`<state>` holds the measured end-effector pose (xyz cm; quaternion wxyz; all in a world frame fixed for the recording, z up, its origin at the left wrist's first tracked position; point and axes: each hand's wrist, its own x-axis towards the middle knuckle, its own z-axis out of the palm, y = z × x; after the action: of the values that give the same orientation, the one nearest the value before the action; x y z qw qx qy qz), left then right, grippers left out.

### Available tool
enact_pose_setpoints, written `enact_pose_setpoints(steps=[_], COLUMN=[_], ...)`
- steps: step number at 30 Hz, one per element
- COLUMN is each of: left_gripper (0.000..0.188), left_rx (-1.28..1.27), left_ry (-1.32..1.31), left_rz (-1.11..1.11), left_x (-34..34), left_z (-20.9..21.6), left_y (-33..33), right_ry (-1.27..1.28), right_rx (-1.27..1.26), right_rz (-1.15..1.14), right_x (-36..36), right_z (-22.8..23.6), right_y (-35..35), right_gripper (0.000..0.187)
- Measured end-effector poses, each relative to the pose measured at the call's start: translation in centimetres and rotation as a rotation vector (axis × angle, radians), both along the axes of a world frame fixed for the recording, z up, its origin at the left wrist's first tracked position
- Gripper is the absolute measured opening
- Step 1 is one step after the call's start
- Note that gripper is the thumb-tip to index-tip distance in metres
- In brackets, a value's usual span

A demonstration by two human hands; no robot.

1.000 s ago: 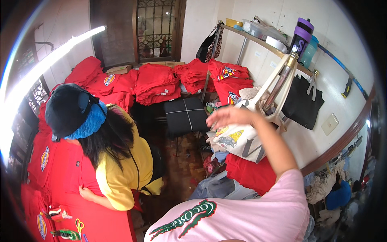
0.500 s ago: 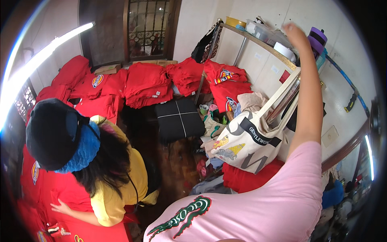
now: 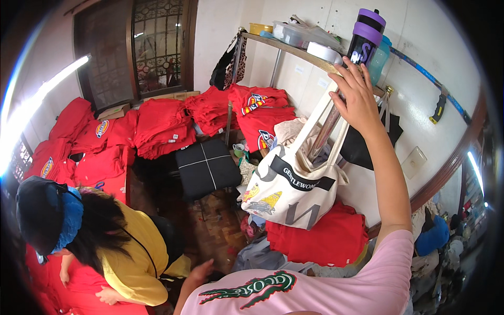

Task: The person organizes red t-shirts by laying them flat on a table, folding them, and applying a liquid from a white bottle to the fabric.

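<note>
My right hand [image 3: 358,97] is raised to the near end of a wooden shelf [image 3: 295,50], fingers spread and holding nothing. Its fingertips overlap the base of a black and purple bottle [image 3: 366,37]; whether they touch it I cannot tell. Below, a cream tote bag [image 3: 286,202] with a dark label hangs by its straps from the shelf's end post. My left hand [image 3: 200,274] is low in front of my pink shirt, smeared by motion, so its fingers are unclear. A teal bottle [image 3: 379,62] stands behind the purple one.
Stacked red shirts [image 3: 163,128] line the far wall, with more red cloth [image 3: 320,239] under the bag. A black strapped bundle [image 3: 207,168] sits mid-floor. At left, a co-worker in yellow [image 3: 131,257] bends over red cloth. A handsaw [image 3: 437,107] hangs on the wall.
My right hand has come down from above the shelf to its near end. My left hand has come into view. The co-worker has leaned lower, and my view has shifted right.
</note>
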<state>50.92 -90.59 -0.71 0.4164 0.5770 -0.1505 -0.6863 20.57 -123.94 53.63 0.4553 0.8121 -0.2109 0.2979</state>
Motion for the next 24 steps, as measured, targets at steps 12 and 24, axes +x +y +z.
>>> enact_pose_setpoints(steps=[12, 24], left_gripper=[0.019, 0.03], left_rx=[-1.125, -1.782], left_ry=[-0.319, -0.99], left_rz=[0.305, 0.373], left_x=[-0.4, 8.1], left_z=[26.5, 48.9], left_y=[-27.6, -49.7], right_ry=[-0.009, -0.023], right_rx=[0.341, 0.122], right_rz=[0.2, -0.127], right_x=[0.3, 7.8], right_z=[1.8, 8.5], right_y=[1.0, 2.5], right_gripper=[0.023, 0.022])
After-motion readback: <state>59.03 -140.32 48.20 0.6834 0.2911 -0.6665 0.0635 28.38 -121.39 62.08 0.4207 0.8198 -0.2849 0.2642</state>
